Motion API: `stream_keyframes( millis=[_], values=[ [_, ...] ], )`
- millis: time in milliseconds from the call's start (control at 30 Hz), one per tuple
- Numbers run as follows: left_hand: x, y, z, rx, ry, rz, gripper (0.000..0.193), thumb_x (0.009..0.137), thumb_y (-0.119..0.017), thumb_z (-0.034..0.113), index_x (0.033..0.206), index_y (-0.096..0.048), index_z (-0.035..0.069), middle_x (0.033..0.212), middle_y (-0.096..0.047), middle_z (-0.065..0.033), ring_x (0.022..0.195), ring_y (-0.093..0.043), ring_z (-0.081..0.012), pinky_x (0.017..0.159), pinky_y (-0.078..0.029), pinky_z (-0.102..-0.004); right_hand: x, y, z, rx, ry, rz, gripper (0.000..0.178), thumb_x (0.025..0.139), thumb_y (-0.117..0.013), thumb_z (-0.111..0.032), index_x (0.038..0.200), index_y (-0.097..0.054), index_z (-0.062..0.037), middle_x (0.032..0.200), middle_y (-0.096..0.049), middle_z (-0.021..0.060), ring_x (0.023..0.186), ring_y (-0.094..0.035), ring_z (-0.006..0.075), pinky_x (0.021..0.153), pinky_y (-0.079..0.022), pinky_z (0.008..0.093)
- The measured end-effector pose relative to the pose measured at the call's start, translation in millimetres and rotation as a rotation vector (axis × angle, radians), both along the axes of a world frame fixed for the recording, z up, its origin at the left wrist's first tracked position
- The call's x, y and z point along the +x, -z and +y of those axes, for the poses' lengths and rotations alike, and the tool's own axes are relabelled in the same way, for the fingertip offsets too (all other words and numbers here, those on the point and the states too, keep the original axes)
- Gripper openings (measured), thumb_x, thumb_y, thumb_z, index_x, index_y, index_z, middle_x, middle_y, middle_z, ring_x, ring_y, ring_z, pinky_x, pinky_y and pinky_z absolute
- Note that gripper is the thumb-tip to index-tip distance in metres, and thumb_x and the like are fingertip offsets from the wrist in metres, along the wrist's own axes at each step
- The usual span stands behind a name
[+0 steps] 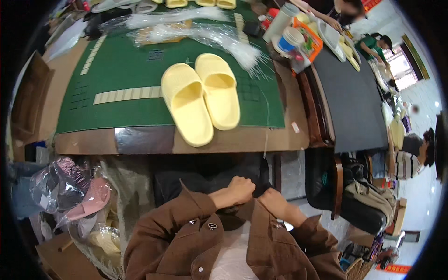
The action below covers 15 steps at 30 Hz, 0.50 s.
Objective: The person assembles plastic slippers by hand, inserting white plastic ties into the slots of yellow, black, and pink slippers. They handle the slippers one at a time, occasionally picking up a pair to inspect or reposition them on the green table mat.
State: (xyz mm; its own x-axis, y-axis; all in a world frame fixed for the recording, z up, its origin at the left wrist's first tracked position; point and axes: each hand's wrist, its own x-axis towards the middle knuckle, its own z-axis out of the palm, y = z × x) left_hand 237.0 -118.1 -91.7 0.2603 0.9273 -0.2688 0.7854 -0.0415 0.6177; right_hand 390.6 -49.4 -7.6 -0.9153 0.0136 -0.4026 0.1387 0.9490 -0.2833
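Note:
My left hand (pixel 241 189) is closed in a fist in front of my body, below the table's front edge. Close beside it, my right hand (pixel 274 202) is also closed. Both fists seem to grip the front edges of the brown jacket (pixel 175 233) I wear, pulled up between them; the fingertips are hidden. Beyond my hands, a pair of pale yellow slide sandals lies on the green mat: the left slide (pixel 199 119) sits nearer, its toe end past the mat's edge, and the right slide (pixel 224 105) touches it. Neither hand touches them.
The green mat (pixel 126 114) covers the table. Bundles of clear plastic ties (pixel 186 32) lie at its far side. A white tub (pixel 290 39) stands at the back right. Bagged pink slippers (pixel 91 198) are at lower left. A black chair (pixel 322 184) stands right; other people work beyond.

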Motion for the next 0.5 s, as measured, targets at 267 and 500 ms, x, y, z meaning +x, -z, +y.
stream_keyframes(
  millis=[267,500],
  values=[
    [-2.0,-8.5,-22.2,0.204,-0.319,-0.401,0.017,0.086,-0.055,0.018,0.088,-0.056,0.001,0.091,-0.062,-0.0184,0.080,-0.062,-0.0420,0.066,-0.049,-0.0510,19.1,67.8,-22.1,0.169,0.247,0.337,0.018,0.068,-0.062,-0.023,0.059,-0.060,-0.0081,0.058,-0.058,0.0108,0.056,-0.060,0.0284,0.059,-0.047,0.0408],
    [-2.8,-4.4,-18.0,0.185,-0.391,-0.457,0.019,0.085,-0.055,0.019,0.086,-0.055,0.000,0.090,-0.061,-0.0184,0.083,-0.061,-0.0407,0.069,-0.047,-0.0492,17.9,87.1,-16.6,0.375,0.245,0.330,0.019,0.065,-0.065,-0.023,0.053,-0.058,-0.0094,0.056,-0.059,0.0099,0.052,-0.060,0.0249,0.051,-0.046,0.0368]
  ],
)
